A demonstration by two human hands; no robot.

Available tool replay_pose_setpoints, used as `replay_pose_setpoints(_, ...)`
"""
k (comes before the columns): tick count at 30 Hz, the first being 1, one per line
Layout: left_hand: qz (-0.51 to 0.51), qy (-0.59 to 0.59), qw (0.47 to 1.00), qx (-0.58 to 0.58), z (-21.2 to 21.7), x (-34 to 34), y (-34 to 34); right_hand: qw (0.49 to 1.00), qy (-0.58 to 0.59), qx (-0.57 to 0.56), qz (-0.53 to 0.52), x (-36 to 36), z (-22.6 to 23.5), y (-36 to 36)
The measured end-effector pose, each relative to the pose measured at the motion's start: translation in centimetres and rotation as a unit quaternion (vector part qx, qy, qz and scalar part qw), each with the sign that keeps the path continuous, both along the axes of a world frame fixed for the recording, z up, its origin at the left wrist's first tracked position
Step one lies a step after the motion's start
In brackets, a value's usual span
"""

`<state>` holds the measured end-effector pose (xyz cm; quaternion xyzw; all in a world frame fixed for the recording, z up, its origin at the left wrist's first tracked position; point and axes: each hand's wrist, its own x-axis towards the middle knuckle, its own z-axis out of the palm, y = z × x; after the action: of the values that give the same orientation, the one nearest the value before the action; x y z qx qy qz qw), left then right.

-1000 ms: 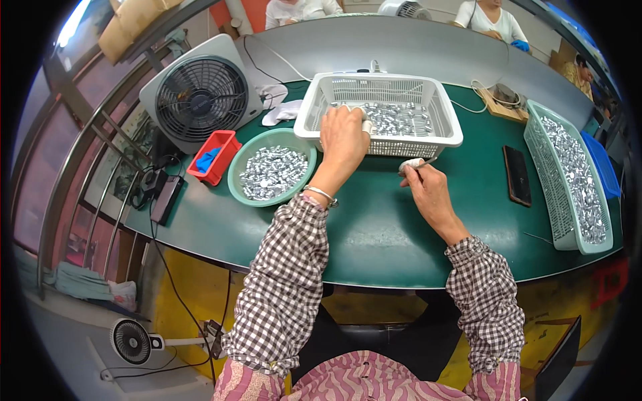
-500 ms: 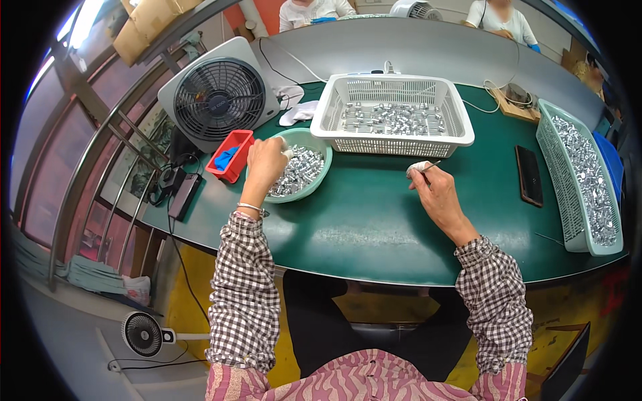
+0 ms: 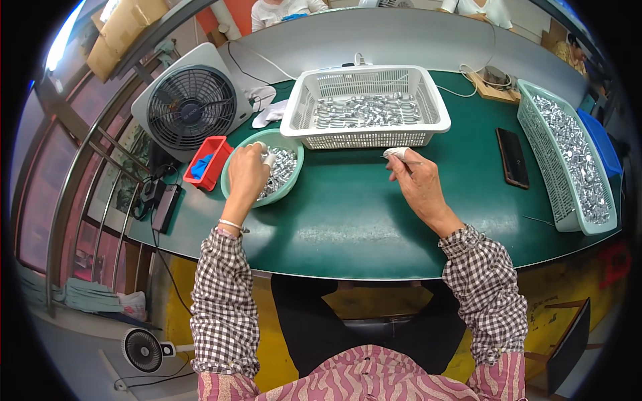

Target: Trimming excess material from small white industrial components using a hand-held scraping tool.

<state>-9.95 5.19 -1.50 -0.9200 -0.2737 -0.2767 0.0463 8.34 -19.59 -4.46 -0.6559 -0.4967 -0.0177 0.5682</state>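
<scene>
My left hand point(image 3: 247, 175) reaches over the left side of a pale green bowl point(image 3: 294, 175) filled with small silvery metal parts point(image 3: 279, 167). White coverings wrap its fingertips, and the fingers bend down toward the parts. Whatever they pinch, if anything, is too small to make out. Above the table, in front of the white basket point(image 3: 364, 139), my right hand point(image 3: 422, 186) is closed around a thin metal tool point(image 3: 414, 162), mostly hidden by the fingers. A white covering also shows on a finger of that hand. More silvery parts lie scattered inside the white basket.
A red bin point(image 3: 212, 175) with something blue in it and a box fan point(image 3: 192, 107) stand left of the bowl. To the right are a phone point(image 3: 512, 158), a thin rod point(image 3: 539, 220) and a long green basket point(image 3: 568, 200) of metal parts. Two people sit beyond the partition point(image 3: 374, 41).
The whole scene has shifted left in the picture as my head turned. My left fingers have moved slightly over the bowl; my right hand keeps its hold on the thin tool.
</scene>
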Motion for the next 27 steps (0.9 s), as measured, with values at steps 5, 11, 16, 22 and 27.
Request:
replay_pose_setpoints(5, -0.221, -0.177, 0.784, -0.552, 2.0, 3.1, -7.8, 0.999, 0.008, 0.047, 0.024, -0.1, -0.6, 0.0)
replay_pose_setpoints(11, -0.256, -0.243, 0.531, -0.77, -1.7, 7.4, -9.5, 0.998, -0.018, 0.057, 0.018, -0.7, 0.2, -0.1)
replay_pose_setpoints(16, -0.28, -0.223, 0.518, -0.777, -3.8, 8.3, -9.0, 0.995, -0.073, 0.053, 0.04, -0.9, 0.0, 0.0)
replay_pose_setpoints(22, -0.271, -0.181, 0.532, -0.781, -4.7, 8.4, -8.7, 0.994, -0.092, 0.043, 0.051, -0.7, -0.9, 0.3)
replay_pose_setpoints(27, -0.258, -0.193, 0.504, -0.801, -4.7, 8.4, -9.0, 0.996, -0.08, 0.007, 0.045, -0.5, -1.1, 0.3)
